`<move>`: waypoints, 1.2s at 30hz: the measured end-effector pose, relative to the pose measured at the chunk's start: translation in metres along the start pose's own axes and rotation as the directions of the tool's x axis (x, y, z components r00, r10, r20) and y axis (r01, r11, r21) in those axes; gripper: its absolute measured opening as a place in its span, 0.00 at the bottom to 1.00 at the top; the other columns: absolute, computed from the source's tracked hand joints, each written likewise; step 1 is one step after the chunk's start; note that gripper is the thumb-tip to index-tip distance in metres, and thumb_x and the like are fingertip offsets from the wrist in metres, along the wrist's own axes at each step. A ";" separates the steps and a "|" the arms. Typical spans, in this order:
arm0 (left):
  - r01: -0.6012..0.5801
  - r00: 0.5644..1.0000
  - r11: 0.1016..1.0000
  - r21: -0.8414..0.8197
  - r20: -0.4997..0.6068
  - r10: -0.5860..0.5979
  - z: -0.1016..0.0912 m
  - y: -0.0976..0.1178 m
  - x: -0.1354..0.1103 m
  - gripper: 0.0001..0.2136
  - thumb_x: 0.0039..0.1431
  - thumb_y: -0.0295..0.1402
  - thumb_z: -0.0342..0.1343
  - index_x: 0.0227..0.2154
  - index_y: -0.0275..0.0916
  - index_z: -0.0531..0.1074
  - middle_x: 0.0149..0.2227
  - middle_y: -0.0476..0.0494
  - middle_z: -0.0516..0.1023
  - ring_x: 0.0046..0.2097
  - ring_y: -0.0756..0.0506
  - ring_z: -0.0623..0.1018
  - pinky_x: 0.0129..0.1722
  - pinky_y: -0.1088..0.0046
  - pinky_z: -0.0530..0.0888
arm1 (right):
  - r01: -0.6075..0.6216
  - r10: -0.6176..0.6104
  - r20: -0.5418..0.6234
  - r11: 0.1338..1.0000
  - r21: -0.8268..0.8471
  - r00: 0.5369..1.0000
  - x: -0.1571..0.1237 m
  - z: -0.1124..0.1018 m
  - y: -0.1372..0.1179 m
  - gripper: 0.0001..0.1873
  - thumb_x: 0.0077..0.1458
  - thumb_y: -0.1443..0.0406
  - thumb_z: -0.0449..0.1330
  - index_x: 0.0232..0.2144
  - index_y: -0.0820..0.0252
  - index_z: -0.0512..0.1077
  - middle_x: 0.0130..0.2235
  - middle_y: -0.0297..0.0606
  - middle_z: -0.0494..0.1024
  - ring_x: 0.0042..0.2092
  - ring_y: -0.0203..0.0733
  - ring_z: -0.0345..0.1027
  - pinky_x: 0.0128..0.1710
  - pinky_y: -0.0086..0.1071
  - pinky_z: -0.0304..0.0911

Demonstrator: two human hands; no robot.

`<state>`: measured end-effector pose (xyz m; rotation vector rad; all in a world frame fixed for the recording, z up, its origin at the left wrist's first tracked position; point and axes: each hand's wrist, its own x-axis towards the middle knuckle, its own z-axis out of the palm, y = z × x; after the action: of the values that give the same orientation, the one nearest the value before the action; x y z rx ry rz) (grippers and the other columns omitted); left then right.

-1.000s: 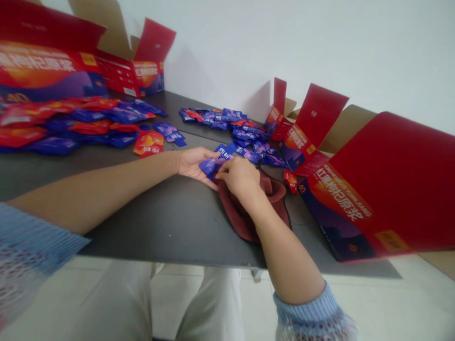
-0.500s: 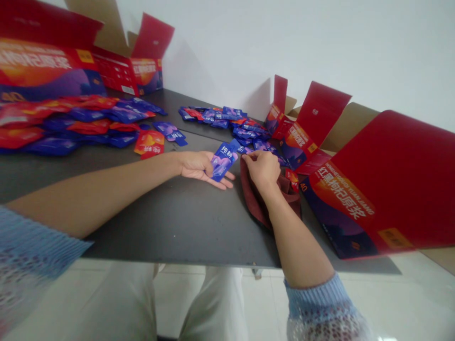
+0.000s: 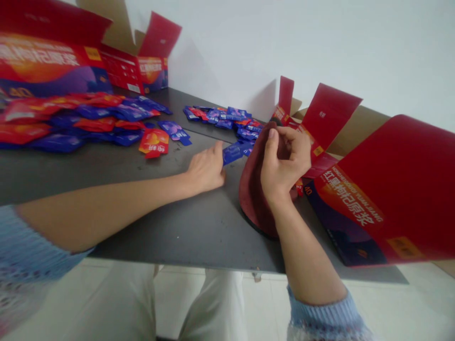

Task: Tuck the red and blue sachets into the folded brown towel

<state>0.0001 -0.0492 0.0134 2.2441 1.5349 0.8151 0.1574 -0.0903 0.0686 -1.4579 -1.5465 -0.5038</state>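
Observation:
My left hand is closed on a blue sachet above the dark table, its back turned up. The sachet points right, toward a maroon cloth pouch with a dark lower edge. With thumb and fingers, my right hand pinches the pouch's upper rim and lifts it, so its opening faces me. What lies inside the pouch cannot be made out. Just left of the sachet, an orange-red sachet and a blue-purple sachet lie flat on the table.
A large heap of red and blue sachets lies at left, before open red cartons. Another sachet pile sits at the back near the wall. More open cartons line the right side. The table's front edge runs near my knees.
My left hand has turned over from palm up to back up, still holding the blue sachet. My right hand has raised the pouch's rim up and to the right.

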 end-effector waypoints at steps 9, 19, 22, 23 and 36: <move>-0.090 0.989 0.995 -0.046 -0.125 0.084 0.013 -0.018 0.011 0.28 0.58 0.35 0.54 0.60 0.33 0.55 0.59 0.27 0.62 0.60 0.31 0.66 0.59 0.50 0.65 | -0.063 0.095 0.335 0.992 -0.105 0.937 -0.038 0.055 -0.009 0.43 0.60 0.48 0.54 0.66 0.69 0.49 0.67 0.65 0.46 0.68 0.65 0.41 0.61 0.58 0.52; -0.083 0.990 0.968 -0.238 -0.133 0.052 0.013 -0.010 0.011 0.59 0.44 0.36 0.68 0.68 0.36 0.29 0.62 0.29 0.61 0.55 0.37 0.73 0.57 0.61 0.68 | -0.225 0.295 0.246 0.934 -0.276 0.923 -0.020 0.054 0.016 0.37 0.52 0.59 0.67 0.57 0.71 0.58 0.65 0.66 0.52 0.68 0.68 0.41 0.60 0.58 0.52; -0.038 0.995 0.969 -0.246 -0.101 0.013 0.010 -0.009 0.011 0.63 0.39 0.35 0.71 0.69 0.37 0.29 0.59 0.32 0.66 0.56 0.36 0.73 0.58 0.61 0.68 | -0.242 0.314 0.194 0.915 -0.322 0.929 -0.018 0.055 0.021 0.36 0.48 0.60 0.70 0.55 0.71 0.62 0.64 0.66 0.56 0.66 0.70 0.46 0.58 0.58 0.54; -0.022 0.996 0.970 -0.242 -0.088 0.001 0.010 -0.009 0.012 0.64 0.39 0.35 0.71 0.69 0.36 0.30 0.58 0.33 0.67 0.56 0.35 0.72 0.58 0.61 0.67 | -0.247 0.319 0.185 0.911 -0.331 0.929 -0.017 0.055 0.022 0.36 0.47 0.61 0.70 0.54 0.72 0.63 0.63 0.67 0.58 0.64 0.70 0.50 0.57 0.58 0.55; 0.128 0.991 0.985 -0.113 0.051 -0.123 0.004 -0.009 0.016 0.56 0.48 0.33 0.61 0.69 0.28 0.25 0.47 0.33 0.78 0.55 0.31 0.74 0.57 0.56 0.66 | -0.070 -0.104 0.645 0.969 0.238 0.757 -0.018 0.056 0.017 0.13 0.57 0.60 0.62 0.45 0.53 0.79 0.46 0.37 0.82 0.49 0.45 0.74 0.51 0.37 0.65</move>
<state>-0.0001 -0.0311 0.0099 2.0472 1.5491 0.7918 0.1523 -0.0518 0.0210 -1.4964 -2.0775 0.2423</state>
